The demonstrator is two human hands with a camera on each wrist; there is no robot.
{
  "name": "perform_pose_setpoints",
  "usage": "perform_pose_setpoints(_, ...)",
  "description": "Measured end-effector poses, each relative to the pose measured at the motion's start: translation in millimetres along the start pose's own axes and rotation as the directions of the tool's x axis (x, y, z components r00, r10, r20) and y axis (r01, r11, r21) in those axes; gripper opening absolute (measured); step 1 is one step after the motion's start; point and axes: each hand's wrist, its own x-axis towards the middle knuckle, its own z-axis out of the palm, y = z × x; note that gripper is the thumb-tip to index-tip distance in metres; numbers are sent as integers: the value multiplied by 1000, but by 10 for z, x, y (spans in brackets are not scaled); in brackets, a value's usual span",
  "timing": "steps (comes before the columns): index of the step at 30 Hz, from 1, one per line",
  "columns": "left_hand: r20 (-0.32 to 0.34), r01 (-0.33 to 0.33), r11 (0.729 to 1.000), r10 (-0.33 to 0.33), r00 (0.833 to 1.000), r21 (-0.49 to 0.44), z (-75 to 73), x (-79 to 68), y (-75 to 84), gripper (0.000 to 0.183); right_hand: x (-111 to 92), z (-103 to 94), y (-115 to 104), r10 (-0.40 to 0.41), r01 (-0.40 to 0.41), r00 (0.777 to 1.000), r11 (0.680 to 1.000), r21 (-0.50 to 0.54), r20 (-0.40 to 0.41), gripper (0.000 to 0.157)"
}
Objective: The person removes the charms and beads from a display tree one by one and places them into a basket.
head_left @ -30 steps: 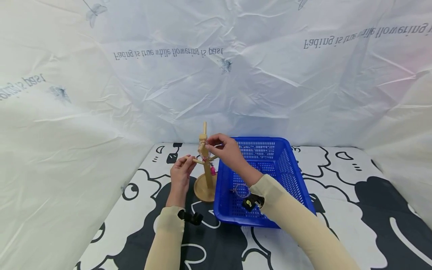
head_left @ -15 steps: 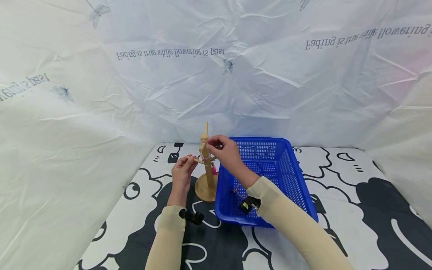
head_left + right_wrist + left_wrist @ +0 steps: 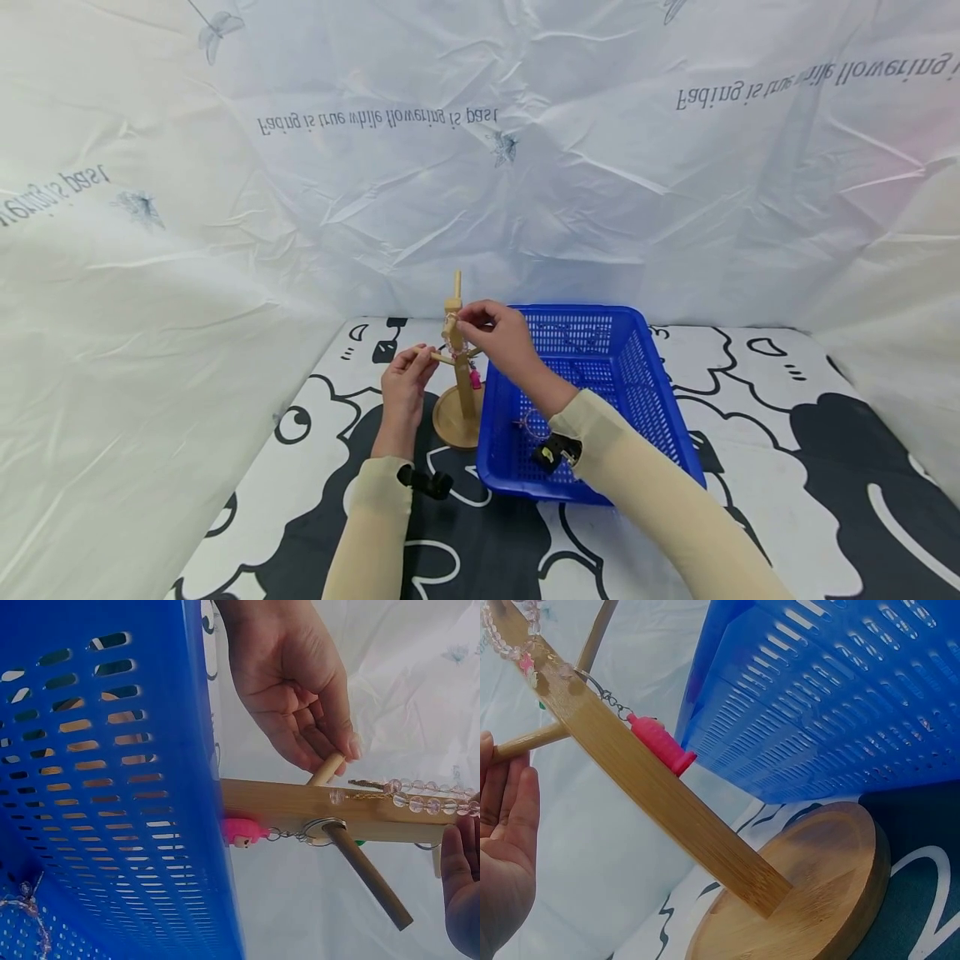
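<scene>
A wooden peg stand [image 3: 467, 396] with a round base [image 3: 821, 874] stands left of the basket. My left hand [image 3: 403, 390] pinches the end of a side peg [image 3: 532, 740] between thumb and fingers. At an upper peg, my right hand [image 3: 506, 340] pinches a bracelet of clear pinkish beads [image 3: 431, 804], which lies against the post. The right fingertips are partly cut off at the right wrist view's edge [image 3: 463, 889]. A pink figure keychain [image 3: 660, 744] hangs by its metal ring from another peg [image 3: 371, 877], below the bracelet.
A blue perforated basket [image 3: 660, 367] stands close to the stand's right side, under my right forearm. Inside it lies another bracelet [image 3: 534, 425], with more small items hard to make out. A white plastic sheet [image 3: 480, 208] rises behind the black-and-white patterned tablecloth [image 3: 750, 433].
Both hands keep their holds at the stand. Only a slight shift of the view and of the right forearm shows; the bracelet stays at the upper peg.
</scene>
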Motion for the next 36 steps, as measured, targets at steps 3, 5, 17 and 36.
perform_pose_setpoints(3, 1, -3, 1000, 3, 1000, 5, -8, 4, 0, 7, -5, -7, -21, 1, -1, 1000, 1000, -4, 15, 17)
perform_pose_setpoints(5, -4, -5, 1000, 5, 1000, 2, -6, 6, -2, 6, -10, -9, -36, 0, 0, 1000, 1000, -8, 25, 17)
perform_pose_setpoints(17, -7, -12, 1000, 12, 1000, -12, -11, -3, -3, 5, -51, -24, -97, -8, 9, 998, 1000, -16, 60, 17)
perform_pose_setpoints(36, 39, -39, 998, 41, 998, -47, -13, 4, -28, 18, -135, -66, -205, -25, 27, 996, 999, -19, 86, 16)
